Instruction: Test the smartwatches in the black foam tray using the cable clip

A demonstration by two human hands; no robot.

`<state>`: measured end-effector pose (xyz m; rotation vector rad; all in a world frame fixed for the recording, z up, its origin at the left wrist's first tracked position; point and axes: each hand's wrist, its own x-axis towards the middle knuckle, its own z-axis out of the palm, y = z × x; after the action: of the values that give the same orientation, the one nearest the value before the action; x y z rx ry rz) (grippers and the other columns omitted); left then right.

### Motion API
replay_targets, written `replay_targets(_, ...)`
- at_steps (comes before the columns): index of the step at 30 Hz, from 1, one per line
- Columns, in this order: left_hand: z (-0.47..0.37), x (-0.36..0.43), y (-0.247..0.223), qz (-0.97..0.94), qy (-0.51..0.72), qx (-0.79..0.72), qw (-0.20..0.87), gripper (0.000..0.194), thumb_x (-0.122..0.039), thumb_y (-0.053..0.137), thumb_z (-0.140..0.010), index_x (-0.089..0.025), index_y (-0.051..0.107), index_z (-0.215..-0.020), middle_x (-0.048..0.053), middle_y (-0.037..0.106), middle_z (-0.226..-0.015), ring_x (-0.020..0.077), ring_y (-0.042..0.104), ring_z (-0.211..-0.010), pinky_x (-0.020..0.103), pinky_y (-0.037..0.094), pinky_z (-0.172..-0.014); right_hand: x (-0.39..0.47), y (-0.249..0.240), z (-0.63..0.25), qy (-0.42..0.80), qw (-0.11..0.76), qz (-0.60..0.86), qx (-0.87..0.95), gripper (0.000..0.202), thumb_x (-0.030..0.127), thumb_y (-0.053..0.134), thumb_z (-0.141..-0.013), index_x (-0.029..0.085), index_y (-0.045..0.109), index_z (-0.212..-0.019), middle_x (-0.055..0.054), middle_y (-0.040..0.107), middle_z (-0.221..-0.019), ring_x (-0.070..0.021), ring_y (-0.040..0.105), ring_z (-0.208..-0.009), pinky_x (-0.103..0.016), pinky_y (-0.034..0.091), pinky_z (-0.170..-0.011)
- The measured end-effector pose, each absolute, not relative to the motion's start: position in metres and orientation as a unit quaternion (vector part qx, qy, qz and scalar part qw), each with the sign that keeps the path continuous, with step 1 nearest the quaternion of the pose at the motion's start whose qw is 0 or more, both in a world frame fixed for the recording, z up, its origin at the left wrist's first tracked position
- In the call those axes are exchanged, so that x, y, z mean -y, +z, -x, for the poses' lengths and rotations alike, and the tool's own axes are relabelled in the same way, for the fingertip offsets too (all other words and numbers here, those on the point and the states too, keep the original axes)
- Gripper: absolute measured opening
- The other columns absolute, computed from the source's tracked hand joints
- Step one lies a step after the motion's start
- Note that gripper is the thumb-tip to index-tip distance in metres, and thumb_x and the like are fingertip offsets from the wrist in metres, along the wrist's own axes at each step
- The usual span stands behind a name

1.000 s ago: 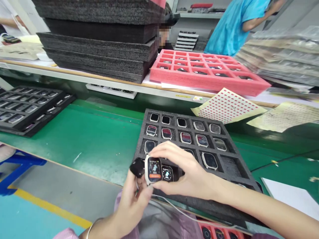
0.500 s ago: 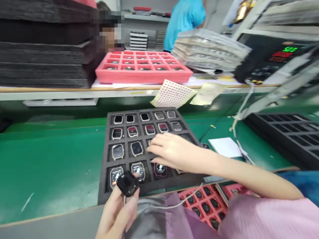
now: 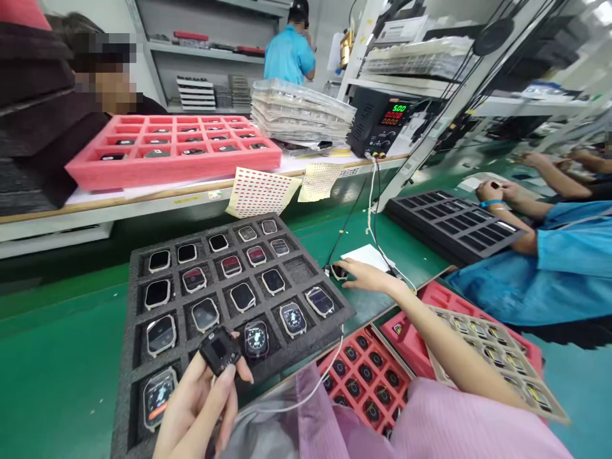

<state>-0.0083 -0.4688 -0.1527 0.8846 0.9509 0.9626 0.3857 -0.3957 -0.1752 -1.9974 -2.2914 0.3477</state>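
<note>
My left hand (image 3: 203,389) grips a small black square device (image 3: 220,350) with a tiny screen and a row of contacts, held over the near part of a dark foam tray (image 3: 122,357). In the tray's compartments lie several square smartwatches (image 3: 161,335), some with lit screens; one compartment (image 3: 295,270) at the right holds no watch. Past the tray's right edge, my right hand (image 3: 368,277) reaches out with fingers apart, its fingertips at a smartwatch (image 3: 339,272) lying on the green bench. Whether the fingers grip that watch is unclear.
A pink foam tray (image 3: 176,172) and a power supply (image 3: 377,121) stand on the shelf. A white cable (image 3: 310,403) runs across my lap. Red trays of round parts (image 3: 366,373) sit below the bench edge. A co-worker's blue sleeve (image 3: 574,236) is at right, beside another black tray (image 3: 454,220).
My right hand has moved from over the tray to the watch on the bench at its right. The view has turned right. My left hand still holds the black device.
</note>
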Motion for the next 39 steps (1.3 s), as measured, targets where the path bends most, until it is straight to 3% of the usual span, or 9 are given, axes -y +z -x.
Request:
replay_targets(6,0.013,0.451,-0.158,-0.42,0.389,-0.388,0.722,0.027,-0.036,0.061,-0.087,-0.017,0.061,-0.107,0.008,0.066,-0.09,-0.0013,0.037,-0.034,0.013,0.027,-0.032,0.38,-0.187,-0.4,0.158,0.055,0.645,0.745,0.032,0.032,0.065,-0.079,0.015,0.065,-0.106,-0.012,0.066,-0.095,-0.0274,0.063,-0.078,-0.039,0.053,-0.072)
replay_targets(11,0.016,0.44,-0.157,-0.438,0.363,-0.339,0.749,0.021,-0.031,0.063,-0.085,-0.014,0.063,-0.099,0.014,0.066,-0.107,-0.0019,0.036,-0.036,0.015,0.025,-0.035,0.381,-0.122,-0.374,0.13,0.136,0.623,0.759,0.056,0.054,0.056,-0.084,0.013,0.057,-0.121,-0.016,0.061,-0.097,-0.0268,0.061,-0.077,-0.042,0.051,-0.071)
replay_targets(13,0.015,0.438,-0.156,-0.435,0.36,-0.331,0.756,0.023,-0.028,0.066,-0.083,-0.014,0.063,-0.101,0.015,0.066,-0.108,-0.0004,0.038,-0.04,0.016,0.028,-0.037,0.392,-0.092,-0.337,0.104,0.235,0.566,0.783,0.044,0.048,0.054,-0.092,0.02,0.055,-0.126,-0.013,0.06,-0.101,-0.0239,0.06,-0.084,-0.041,0.047,-0.079)
replay_targets(15,0.015,0.437,-0.156,-0.43,0.365,-0.322,0.761,0.028,-0.026,0.069,-0.08,-0.014,0.063,-0.105,0.013,0.067,-0.103,0.0011,0.038,-0.042,0.015,0.029,-0.037,0.406,-0.075,-0.288,0.108,0.303,0.443,0.837,0.045,0.04,0.064,-0.089,0.026,0.051,-0.13,-0.011,0.059,-0.107,-0.0234,0.06,-0.089,-0.038,0.048,-0.08)
replay_targets(18,0.016,0.438,-0.158,-0.419,0.371,-0.306,0.77,0.04,-0.021,0.072,-0.076,-0.017,0.062,-0.115,0.005,0.064,-0.086,0.0012,0.033,-0.042,0.014,0.027,-0.035,0.416,-0.081,-0.216,0.14,0.257,0.313,0.904,0.049,0.032,0.068,-0.087,0.02,0.05,-0.131,-0.011,0.058,-0.11,-0.0244,0.059,-0.095,-0.034,0.053,-0.077)
replay_targets(21,0.019,0.44,-0.159,-0.422,0.382,-0.3,0.766,0.048,-0.016,0.075,-0.073,-0.017,0.061,-0.119,0.0,0.056,-0.075,0.0014,0.031,-0.044,0.015,0.027,-0.039,0.409,-0.1,-0.174,0.105,0.207,0.276,0.933,0.043,0.024,0.071,-0.083,0.011,0.056,-0.121,-0.014,0.059,-0.107,-0.0266,0.058,-0.093,-0.039,0.053,-0.077)
replay_targets(27,0.014,0.444,-0.158,-0.445,0.426,-0.354,0.704,0.033,-0.03,0.071,-0.078,-0.015,0.066,-0.107,0.0,0.053,-0.07,0.0085,0.039,-0.055,0.021,0.037,-0.053,0.394,-0.101,-0.168,0.115,0.142,0.254,0.95,0.041,0.014,0.069,-0.082,0.012,0.056,-0.121,-0.014,0.058,-0.114,-0.0275,0.056,-0.101,-0.041,0.053,-0.082)
replay_targets(35,0.004,0.446,-0.161,-0.458,0.441,-0.4,0.66,0.028,-0.037,0.066,-0.083,-0.014,0.064,-0.099,0.001,0.057,-0.076,0.0094,0.038,-0.056,0.021,0.033,-0.052,0.4,-0.111,-0.168,0.157,0.177,0.283,0.929,0.035,0.025,0.061,-0.09,0.013,0.053,-0.122,-0.013,0.059,-0.107,-0.0258,0.057,-0.098,-0.04,0.053,-0.082)
replay_targets(39,0.003,0.448,-0.159,-0.463,0.452,-0.418,0.638,0.023,-0.036,0.063,-0.085,-0.015,0.064,-0.095,0.001,0.054,-0.072,0.0131,0.046,-0.064,0.023,0.039,-0.061,0.401,-0.116,-0.168,0.198,0.198,0.294,0.914,0.033,0.022,0.062,-0.089,0.015,0.054,-0.12,-0.012,0.058,-0.11,-0.0244,0.056,-0.102,-0.038,0.052,-0.084)
